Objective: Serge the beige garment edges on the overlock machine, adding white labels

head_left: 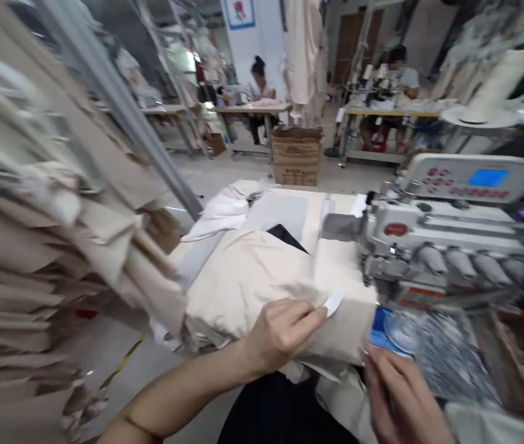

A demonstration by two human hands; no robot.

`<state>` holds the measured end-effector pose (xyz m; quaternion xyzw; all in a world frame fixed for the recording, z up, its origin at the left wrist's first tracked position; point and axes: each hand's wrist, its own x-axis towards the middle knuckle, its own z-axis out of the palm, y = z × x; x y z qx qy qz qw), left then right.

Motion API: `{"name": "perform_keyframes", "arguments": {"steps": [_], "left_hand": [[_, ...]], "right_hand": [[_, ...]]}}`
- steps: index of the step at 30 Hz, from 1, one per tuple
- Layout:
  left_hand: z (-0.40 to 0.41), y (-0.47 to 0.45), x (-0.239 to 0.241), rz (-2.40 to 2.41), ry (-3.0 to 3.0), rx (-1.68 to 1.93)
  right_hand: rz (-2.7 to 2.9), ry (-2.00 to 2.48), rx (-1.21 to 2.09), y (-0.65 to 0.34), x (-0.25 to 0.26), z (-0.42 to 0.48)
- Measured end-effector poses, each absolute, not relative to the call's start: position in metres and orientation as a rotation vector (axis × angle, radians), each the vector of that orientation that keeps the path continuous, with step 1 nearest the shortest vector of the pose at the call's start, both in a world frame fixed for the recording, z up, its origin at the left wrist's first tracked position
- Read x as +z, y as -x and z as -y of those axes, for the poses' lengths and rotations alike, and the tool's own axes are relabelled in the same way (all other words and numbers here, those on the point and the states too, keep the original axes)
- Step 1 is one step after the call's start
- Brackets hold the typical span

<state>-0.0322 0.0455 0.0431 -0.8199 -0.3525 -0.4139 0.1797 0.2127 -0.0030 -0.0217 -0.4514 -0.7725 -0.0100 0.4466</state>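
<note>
Head view. My left hand (284, 330) is in a narrow pinch, thumb against forefinger, on a white strip (334, 303) just above the cream cloth (247, 277). My right hand (400, 388) is at the cloth's near right corner, fingers drawn close together; whether they grip the edge I cannot tell.

Strip: small, slim, pale, smooth, brighter than the cloth; its near end is hidden in my fingers. Free end points away from me and to the right; long axis runs slantwise. Cloth: matte, softly creased on the left, flatter on the right, spread left to right before me. A black patch (288, 237) shows at its far edge.

Beneath it, a pale worktable (315, 216), a white cloth heap (227, 209) at the far left. Right: an industrial sewing machine (447, 228), its control panel (469, 177) showing a lit blue screen; a thread cone (502, 86) beyond. Left: cream garment pieces (16, 246) hanging in layers beside a slanting metal pole (118, 98). Farther off, a cardboard box (295, 157) on the floor and two people seated at sewing tables.
</note>
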Motion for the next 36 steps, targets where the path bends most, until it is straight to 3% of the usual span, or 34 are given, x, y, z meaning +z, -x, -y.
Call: {"name": "perform_keyframes", "arguments": {"steps": [5,8,12,14,16,20,24,36], "left_hand": [[-0.030,-0.006,0.028,0.960,2.605,-1.138],[-0.028,0.005,0.027,1.147,2.816,-1.383],[-0.028,0.008,0.017,2.213,3.002,-2.037],[-0.031,0.001,0.008,2.776,2.768,-2.223],[-0.032,-0.009,0.001,2.967,2.529,-2.392],[-0.029,-0.020,-0.002,2.849,2.462,-2.525],[-0.019,-0.024,0.002,2.687,2.417,-2.608],[-0.009,-0.032,0.006,2.515,2.547,-2.538]], "right_hand": [[1.955,1.161,-0.184,-0.177,-0.005,-0.003],[1.865,1.090,-0.161,-0.180,-0.005,-0.005],[1.870,1.020,-0.012,-0.188,-0.008,0.003],[1.863,0.977,0.065,-0.188,-0.010,0.006],[1.797,0.942,0.202,-0.185,-0.013,0.007],[1.471,0.994,0.584,-0.177,-0.020,0.004],[1.251,1.080,0.764,-0.175,-0.020,0.003],[1.306,1.116,0.685,-0.180,-0.017,0.004]]}}
